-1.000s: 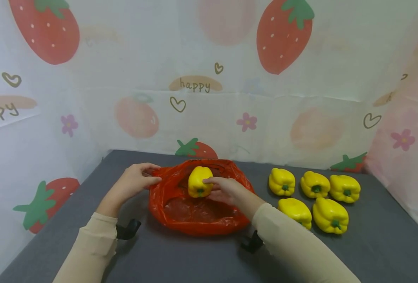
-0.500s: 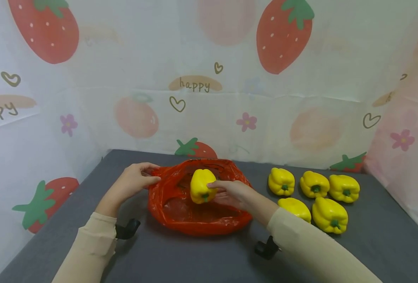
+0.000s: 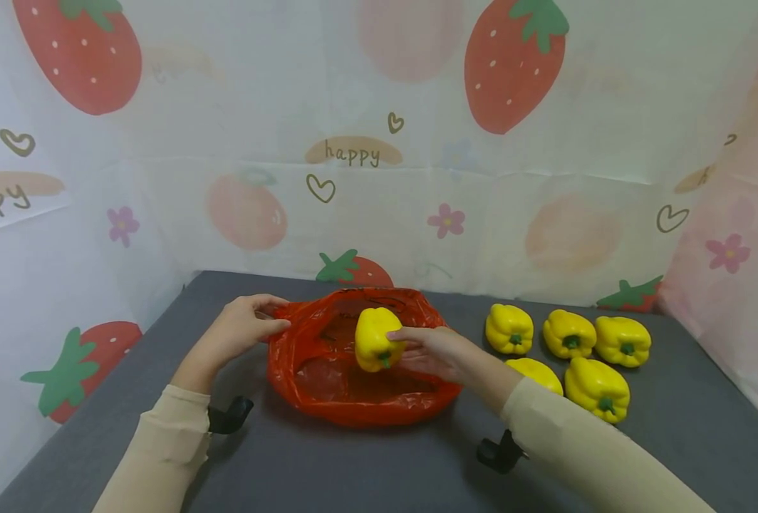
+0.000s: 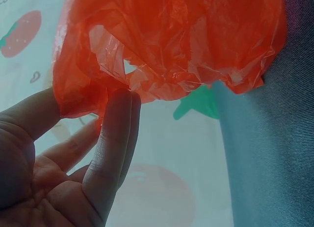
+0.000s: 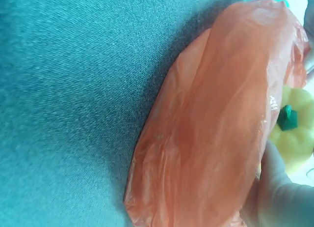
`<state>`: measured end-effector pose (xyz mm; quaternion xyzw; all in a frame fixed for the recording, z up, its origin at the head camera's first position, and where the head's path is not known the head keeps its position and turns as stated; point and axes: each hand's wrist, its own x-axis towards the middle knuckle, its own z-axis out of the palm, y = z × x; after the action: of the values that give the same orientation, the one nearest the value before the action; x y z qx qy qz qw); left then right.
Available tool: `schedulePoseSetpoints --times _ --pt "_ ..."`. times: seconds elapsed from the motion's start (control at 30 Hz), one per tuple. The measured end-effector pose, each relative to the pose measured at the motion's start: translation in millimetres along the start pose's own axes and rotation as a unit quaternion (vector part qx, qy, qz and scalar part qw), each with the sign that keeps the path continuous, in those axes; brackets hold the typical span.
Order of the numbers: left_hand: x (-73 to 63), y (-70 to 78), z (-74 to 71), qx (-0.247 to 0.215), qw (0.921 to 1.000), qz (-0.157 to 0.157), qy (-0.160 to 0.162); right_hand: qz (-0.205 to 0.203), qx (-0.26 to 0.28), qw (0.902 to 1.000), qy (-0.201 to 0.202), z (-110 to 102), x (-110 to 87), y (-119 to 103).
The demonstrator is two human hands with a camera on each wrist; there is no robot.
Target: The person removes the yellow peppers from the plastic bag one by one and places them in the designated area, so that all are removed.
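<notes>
A red plastic bag (image 3: 362, 413) stands on the grey table with its mouth spread wide. My left hand (image 3: 241, 328) pinches the bag's left rim; in the left wrist view the thin red plastic (image 4: 171, 40) passes between thumb and fingers (image 4: 113, 138). Over the bag's mouth, my right hand (image 3: 433, 349) grips a yellow bell pepper (image 3: 375, 338) by its right side, its green stem facing the front. In the right wrist view the pepper (image 5: 299, 133) shows partly behind the bag's side, near the thumb (image 5: 274, 168).
Several more yellow bell peppers (image 3: 598, 388) lie in a loose group on the table's right side, one partly hidden by the right sleeve (image 3: 565, 427). A printed cloth (image 3: 379, 214) hangs behind the table. Dark wrist mounts (image 3: 230, 415) hang below both wrists.
My right hand has shifted the pepper rightward and slightly toward the front, over the bag's mouth. The right forearm has swung right. My left hand stays at the rim.
</notes>
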<state>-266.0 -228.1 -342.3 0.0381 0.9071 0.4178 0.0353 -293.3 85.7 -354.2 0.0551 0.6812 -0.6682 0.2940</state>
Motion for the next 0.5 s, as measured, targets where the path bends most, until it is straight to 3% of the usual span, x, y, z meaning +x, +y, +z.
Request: schedulePoseSetpoints --times 0.5 --pt "0.0 0.4 -0.1 -0.003 1.0 0.002 0.0 -0.015 -0.031 0.9994 -0.004 -21 -27.4 -7"
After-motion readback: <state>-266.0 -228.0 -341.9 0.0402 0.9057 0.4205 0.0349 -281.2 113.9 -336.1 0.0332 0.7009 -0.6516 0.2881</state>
